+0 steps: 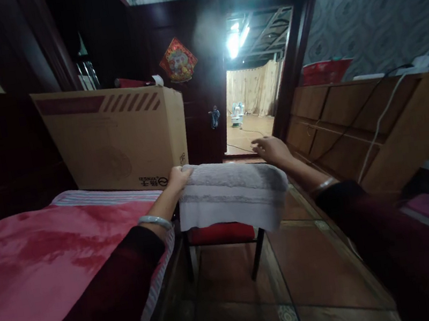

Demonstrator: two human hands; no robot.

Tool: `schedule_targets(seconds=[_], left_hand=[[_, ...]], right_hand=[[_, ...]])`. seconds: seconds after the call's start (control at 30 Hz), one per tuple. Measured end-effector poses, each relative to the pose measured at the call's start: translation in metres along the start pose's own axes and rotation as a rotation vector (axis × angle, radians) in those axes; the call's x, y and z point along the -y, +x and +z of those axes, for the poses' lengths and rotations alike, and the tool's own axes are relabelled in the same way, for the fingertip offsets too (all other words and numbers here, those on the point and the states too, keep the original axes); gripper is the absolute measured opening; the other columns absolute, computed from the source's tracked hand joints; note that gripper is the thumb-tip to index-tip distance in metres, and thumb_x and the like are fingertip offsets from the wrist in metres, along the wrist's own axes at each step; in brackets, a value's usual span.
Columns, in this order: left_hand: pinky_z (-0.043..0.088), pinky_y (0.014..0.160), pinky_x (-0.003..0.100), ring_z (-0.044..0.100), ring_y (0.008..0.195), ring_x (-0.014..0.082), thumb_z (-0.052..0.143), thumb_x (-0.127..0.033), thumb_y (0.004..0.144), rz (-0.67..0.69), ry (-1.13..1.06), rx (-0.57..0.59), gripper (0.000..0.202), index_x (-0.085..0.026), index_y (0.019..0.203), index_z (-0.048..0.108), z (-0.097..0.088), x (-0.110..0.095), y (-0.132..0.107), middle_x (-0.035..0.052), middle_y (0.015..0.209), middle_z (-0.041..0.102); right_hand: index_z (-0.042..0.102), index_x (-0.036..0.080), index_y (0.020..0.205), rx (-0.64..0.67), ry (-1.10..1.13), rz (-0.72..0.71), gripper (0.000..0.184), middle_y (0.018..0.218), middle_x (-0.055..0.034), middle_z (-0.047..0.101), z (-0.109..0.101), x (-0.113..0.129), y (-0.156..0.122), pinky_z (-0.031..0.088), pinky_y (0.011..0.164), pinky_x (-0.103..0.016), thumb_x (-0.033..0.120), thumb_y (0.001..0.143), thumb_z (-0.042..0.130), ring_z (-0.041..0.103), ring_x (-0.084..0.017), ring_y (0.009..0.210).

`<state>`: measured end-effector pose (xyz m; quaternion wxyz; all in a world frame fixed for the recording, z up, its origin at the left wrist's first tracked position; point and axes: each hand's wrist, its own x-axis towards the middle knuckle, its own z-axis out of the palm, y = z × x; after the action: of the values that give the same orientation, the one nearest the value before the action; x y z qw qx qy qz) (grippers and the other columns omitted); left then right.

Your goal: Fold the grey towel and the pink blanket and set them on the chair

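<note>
A grey-white towel [231, 193] with darker plush bands hangs over the back of a chair with a red seat [222, 233] and dark legs. At the towel's upper left corner, my left hand [179, 179] is closed on its edge, some fingers hidden behind the cloth. My right hand [272, 150] is raised just above and beyond the towel's right end. Its fingers are stretched forward, slightly bent, with nothing seen in them. Each wrist wears a pale bangle.
A large cardboard box [113, 138] stands at the left behind a bed with a pink blanket [51, 262]. Wooden drawers [354, 116] line the right, carrying a red basin [326, 71] and cables. Ahead, an open doorway [248, 90] leads to a lit room with a fan.
</note>
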<state>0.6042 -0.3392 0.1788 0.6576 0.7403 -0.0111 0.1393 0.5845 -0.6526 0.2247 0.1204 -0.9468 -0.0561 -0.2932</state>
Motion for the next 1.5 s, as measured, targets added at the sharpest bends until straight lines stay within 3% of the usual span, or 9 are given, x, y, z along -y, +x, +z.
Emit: schedule_targets(seconds=[0.13,0.3,0.5,0.7,0.9,1.07,1.2,1.33,1.5], left_hand=[[0.024,0.043,0.02,0.039,0.046,0.0083,0.077,-0.026,0.056,-0.036,-0.006,0.048,0.026,-0.018,0.05,0.053,-0.004,0.003,0.002,-0.0055,0.044,0.045],[0.033,0.045,0.022,0.043,0.045,0.0095,0.077,-0.025,0.059,-0.073,-0.015,0.076,0.026,-0.018,0.052,0.053,-0.003,-0.003,0.001,-0.004,0.046,0.048],[0.036,0.048,0.023,0.046,0.048,0.0112,0.078,-0.024,0.058,-0.059,0.005,0.047,0.023,-0.016,0.058,0.056,-0.002,-0.003,0.001,-0.0036,0.049,0.05],[0.031,0.053,0.021,0.042,0.057,0.0103,0.069,-0.025,0.07,0.07,0.051,-0.145,0.018,-0.018,0.064,0.053,0.004,0.005,0.004,-0.0054,0.059,0.047],[0.031,0.055,0.024,0.04,0.058,0.0115,0.075,-0.026,0.068,0.056,0.188,-0.112,0.028,-0.019,0.056,0.051,-0.003,0.006,0.007,-0.0046,0.057,0.045],[0.042,0.065,0.028,0.052,0.066,0.0163,0.072,-0.031,0.071,0.076,0.24,-0.098,0.022,-0.018,0.065,0.055,-0.008,0.006,0.001,-0.0011,0.066,0.056],[0.048,0.078,0.031,0.063,0.081,0.0204,0.07,-0.027,0.073,0.109,0.26,-0.116,0.017,-0.017,0.08,0.059,-0.013,0.011,-0.011,0.005,0.084,0.068],[0.05,0.087,0.034,0.067,0.092,0.0232,0.069,-0.024,0.077,0.13,0.278,-0.13,0.02,-0.015,0.094,0.062,-0.018,0.018,-0.021,0.0093,0.095,0.071],[0.049,0.097,0.039,0.067,0.104,0.0242,0.065,-0.017,0.082,0.148,0.301,-0.162,0.03,-0.015,0.112,0.061,-0.017,0.027,-0.042,0.0102,0.106,0.071]], right_hand=[[0.076,0.019,0.118,-0.074,0.055,0.187,0.038,0.113,-0.0161,0.073,0.02,-0.047,-0.066,0.051,0.088,-0.039,0.035,0.094,0.052,0.067,-0.031,0.106],[0.071,0.02,0.126,-0.026,0.309,0.288,0.046,0.104,-0.011,0.077,0.033,-0.061,-0.096,0.054,0.085,-0.039,0.043,0.091,0.053,0.07,-0.03,0.099],[0.073,0.016,0.122,-0.031,0.243,0.327,0.046,0.105,-0.0148,0.077,0.025,-0.052,-0.089,0.052,0.086,-0.042,0.038,0.082,0.068,0.07,-0.033,0.098],[0.075,0.013,0.114,-0.156,0.433,0.286,0.039,0.101,-0.0128,0.077,0.016,-0.05,-0.059,0.051,0.081,-0.035,0.034,0.085,0.06,0.069,-0.026,0.089],[0.078,0.012,0.1,-0.042,0.449,0.322,0.032,0.094,-0.0121,0.077,0.034,-0.055,-0.062,0.05,0.08,-0.034,0.032,0.083,0.059,0.068,-0.025,0.087],[0.076,0.012,0.107,-0.077,0.457,0.291,0.041,0.084,-0.0088,0.075,0.04,-0.063,-0.073,0.05,0.072,-0.033,0.04,0.083,0.058,0.066,-0.024,0.078],[0.071,0.013,0.123,-0.051,0.296,0.295,0.049,0.089,-0.0106,0.073,0.037,-0.06,-0.081,0.052,0.076,-0.037,0.044,0.087,0.058,0.067,-0.026,0.081],[0.069,0.015,0.127,-0.124,0.015,0.178,0.045,0.117,-0.0195,0.068,0.034,-0.043,-0.088,0.053,0.085,-0.046,0.038,0.091,0.054,0.063,-0.035,0.105],[0.062,0.02,0.136,-0.269,-0.037,-0.279,0.043,0.14,-0.0169,0.058,0.036,0.013,-0.095,0.046,0.103,-0.056,0.033,0.096,0.051,0.05,-0.036,0.128]])
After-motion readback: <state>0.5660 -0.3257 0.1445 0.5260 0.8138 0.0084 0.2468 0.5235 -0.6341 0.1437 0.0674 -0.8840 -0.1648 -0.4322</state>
